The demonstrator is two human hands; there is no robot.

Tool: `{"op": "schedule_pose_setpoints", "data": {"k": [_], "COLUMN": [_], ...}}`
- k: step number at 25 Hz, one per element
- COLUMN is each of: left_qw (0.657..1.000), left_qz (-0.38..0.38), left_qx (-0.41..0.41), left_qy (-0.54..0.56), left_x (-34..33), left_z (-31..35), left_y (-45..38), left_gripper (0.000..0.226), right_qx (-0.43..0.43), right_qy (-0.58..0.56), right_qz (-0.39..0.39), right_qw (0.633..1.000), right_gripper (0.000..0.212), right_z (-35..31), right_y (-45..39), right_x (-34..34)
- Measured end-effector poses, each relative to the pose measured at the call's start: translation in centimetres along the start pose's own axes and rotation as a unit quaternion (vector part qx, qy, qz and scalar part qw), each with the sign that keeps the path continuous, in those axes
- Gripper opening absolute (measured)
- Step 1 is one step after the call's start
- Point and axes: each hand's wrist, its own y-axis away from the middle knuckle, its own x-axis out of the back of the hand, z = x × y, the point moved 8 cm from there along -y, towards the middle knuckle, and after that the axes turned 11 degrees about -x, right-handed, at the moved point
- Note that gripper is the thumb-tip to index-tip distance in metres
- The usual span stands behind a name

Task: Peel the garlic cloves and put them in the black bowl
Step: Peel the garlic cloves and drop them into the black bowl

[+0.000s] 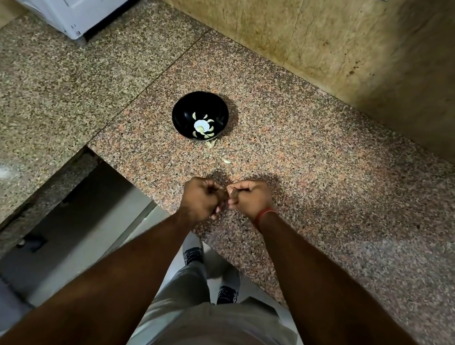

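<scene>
Garlic, hidden, is seemingly pinched between left hand (201,196) and right hand (249,197), bowl (200,115) straight ahead, well apart.

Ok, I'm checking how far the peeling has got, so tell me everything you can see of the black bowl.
The black bowl is round, glossy and dark, standing upright on the speckled stone counter, well beyond both hands. Inside lie several pale garlic cloves around a white round spot at the bottom. A small pale scrap lies on the counter against its near edge. Neither hand touches it.
</scene>
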Motion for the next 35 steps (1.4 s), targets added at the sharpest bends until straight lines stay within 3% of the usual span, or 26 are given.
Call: {"op": "schedule_pose_setpoints", "data": {"k": [13, 25, 35], "left_qw": [0.984, 0.996, 0.995], "left_qz": [-0.010, -0.026, -0.036], "left_qx": [-0.140, -0.082, -0.069], "left_qy": [-0.111, -0.017, 0.054], "left_x": [1.2, 1.4, 1.6], "left_z": [2.4, 1.6, 0.9], "left_y": [0.5, 0.3, 0.7], "left_gripper": [0.017, 0.015, 0.012], "right_qx": [-0.050, -0.046, -0.004], "right_qy": [-0.066, -0.183, -0.132], "right_qz": [-0.029, -0.077, -0.120], "right_qw": [0.996, 0.979, 0.984], "right_gripper": [0.005, 0.018, 0.019], "right_z": [0.7, 1.1, 0.2], "right_y": [0.1, 0.2, 0.4], "right_x": [-1.2, -2.0, -2.0]}}
